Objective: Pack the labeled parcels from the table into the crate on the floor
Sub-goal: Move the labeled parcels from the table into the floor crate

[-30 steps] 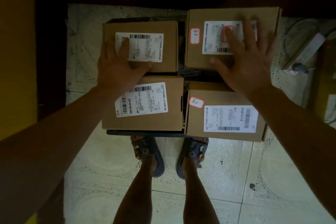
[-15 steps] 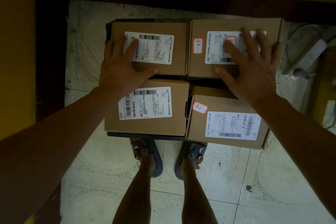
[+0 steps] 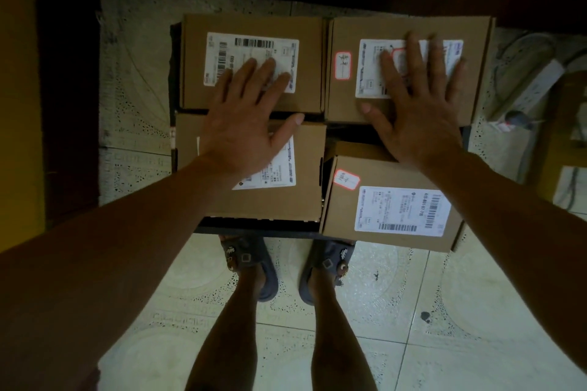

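My left hand [image 3: 244, 130] lies flat on the far left parcel [image 3: 251, 28], fingers [image 3: 266, 73] spread across its white label and thumb stretched out to the side. My right hand [image 3: 419, 105] lies flat on the far right parcel [image 3: 349, 28], fingers spread as well. The near left parcel [image 3: 305, 187] and near right parcel [image 3: 390, 174] fill the near side of the black crate [image 3: 254, 227]. The near right one juts past the crate's near edge. The crate stands on the tiled floor [image 3: 413, 295], just ahead of my sandals [image 3: 251, 260].

four labeled brown parcels [image 3: 254, 98] lie flat atop the dark crate [image 3: 254, 227].
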`<action>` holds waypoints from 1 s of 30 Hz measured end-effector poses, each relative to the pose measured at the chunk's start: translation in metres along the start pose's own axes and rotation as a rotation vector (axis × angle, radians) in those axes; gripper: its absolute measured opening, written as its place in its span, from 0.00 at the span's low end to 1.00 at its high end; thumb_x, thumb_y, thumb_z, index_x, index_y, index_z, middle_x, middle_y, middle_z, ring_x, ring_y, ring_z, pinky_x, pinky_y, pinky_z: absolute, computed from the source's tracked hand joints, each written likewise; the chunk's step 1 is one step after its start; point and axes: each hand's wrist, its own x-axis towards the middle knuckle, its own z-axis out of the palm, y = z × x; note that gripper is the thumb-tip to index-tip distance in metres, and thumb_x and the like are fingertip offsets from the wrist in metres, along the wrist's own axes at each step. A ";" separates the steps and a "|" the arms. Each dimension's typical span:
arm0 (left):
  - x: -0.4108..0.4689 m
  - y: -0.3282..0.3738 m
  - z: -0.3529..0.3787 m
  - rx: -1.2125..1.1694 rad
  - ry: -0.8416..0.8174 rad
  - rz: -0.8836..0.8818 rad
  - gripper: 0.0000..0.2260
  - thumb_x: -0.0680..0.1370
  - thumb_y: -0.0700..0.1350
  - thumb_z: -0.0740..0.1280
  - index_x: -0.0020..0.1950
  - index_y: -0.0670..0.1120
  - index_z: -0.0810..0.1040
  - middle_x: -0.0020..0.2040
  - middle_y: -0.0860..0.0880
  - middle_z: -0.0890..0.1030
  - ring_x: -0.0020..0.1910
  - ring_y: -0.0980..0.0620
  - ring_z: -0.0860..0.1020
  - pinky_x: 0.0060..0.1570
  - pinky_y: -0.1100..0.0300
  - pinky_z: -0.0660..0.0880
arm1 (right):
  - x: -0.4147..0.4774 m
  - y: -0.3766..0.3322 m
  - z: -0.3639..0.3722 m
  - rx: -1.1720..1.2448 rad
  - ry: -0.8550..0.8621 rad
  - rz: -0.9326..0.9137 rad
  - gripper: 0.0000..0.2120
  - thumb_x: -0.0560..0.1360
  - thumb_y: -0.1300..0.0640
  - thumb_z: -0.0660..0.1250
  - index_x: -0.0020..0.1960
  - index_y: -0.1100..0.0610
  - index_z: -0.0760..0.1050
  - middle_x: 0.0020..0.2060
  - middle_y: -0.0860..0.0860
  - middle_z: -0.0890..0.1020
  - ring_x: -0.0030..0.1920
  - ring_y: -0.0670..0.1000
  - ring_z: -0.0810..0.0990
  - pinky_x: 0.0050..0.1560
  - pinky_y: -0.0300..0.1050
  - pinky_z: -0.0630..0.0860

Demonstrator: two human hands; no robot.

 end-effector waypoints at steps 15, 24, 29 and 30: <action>-0.039 0.010 0.012 0.016 0.096 0.087 0.30 0.82 0.62 0.49 0.78 0.45 0.62 0.78 0.44 0.62 0.78 0.41 0.57 0.75 0.40 0.52 | -0.048 -0.003 0.026 0.005 0.277 -0.028 0.32 0.81 0.38 0.51 0.78 0.56 0.57 0.77 0.62 0.59 0.76 0.64 0.55 0.74 0.65 0.45; -0.029 0.004 0.008 0.028 0.127 0.064 0.31 0.81 0.63 0.51 0.78 0.45 0.61 0.79 0.43 0.60 0.78 0.41 0.56 0.76 0.41 0.49 | -0.030 -0.003 0.028 -0.010 0.246 -0.022 0.32 0.81 0.37 0.47 0.79 0.54 0.53 0.78 0.60 0.55 0.78 0.64 0.52 0.74 0.67 0.45; -0.015 0.002 0.005 0.013 0.055 -0.005 0.33 0.80 0.65 0.49 0.79 0.46 0.60 0.79 0.43 0.59 0.79 0.41 0.55 0.76 0.42 0.47 | -0.039 -0.006 0.033 0.000 0.259 -0.025 0.31 0.81 0.38 0.49 0.78 0.54 0.58 0.78 0.59 0.59 0.77 0.63 0.55 0.75 0.66 0.49; -0.014 0.004 0.006 -0.002 0.051 -0.008 0.33 0.80 0.65 0.50 0.78 0.46 0.61 0.79 0.43 0.60 0.78 0.42 0.56 0.76 0.43 0.49 | -0.039 -0.005 0.033 0.006 0.276 -0.023 0.30 0.81 0.39 0.51 0.78 0.55 0.60 0.77 0.59 0.60 0.77 0.63 0.56 0.74 0.66 0.50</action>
